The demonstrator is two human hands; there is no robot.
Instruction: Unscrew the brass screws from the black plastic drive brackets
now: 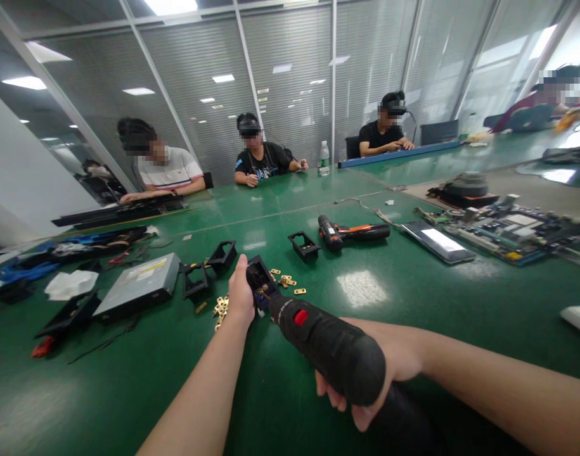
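Note:
My left hand (pixel 242 292) grips a small black housing (pixel 258 273) just above the green table. Wrapped round the handle of a black cordless screwdriver (pixel 328 345) with a red switch is my right hand (pixel 366 373). The tool's tip reaches into the lower part of the housing; the exact contact spot is too small to tell. Small brass plates (pixel 220 308) lie in a pile beside my left hand, and several more (pixel 287 280) lie right of the housing. Black frames (pixel 194 282) (pixel 222 256) stand to the left, another frame (pixel 303 246) behind to the right.
A second driver (pixel 354 232) with orange trim lies at the back. A phone (pixel 437 242) and circuit boards (pixel 508 228) are on the right. On the left are a metal drive (pixel 140 285), white tissue (pixel 71 285) and cables (pixel 28 266). Several people sit across the green table (pixel 461 304).

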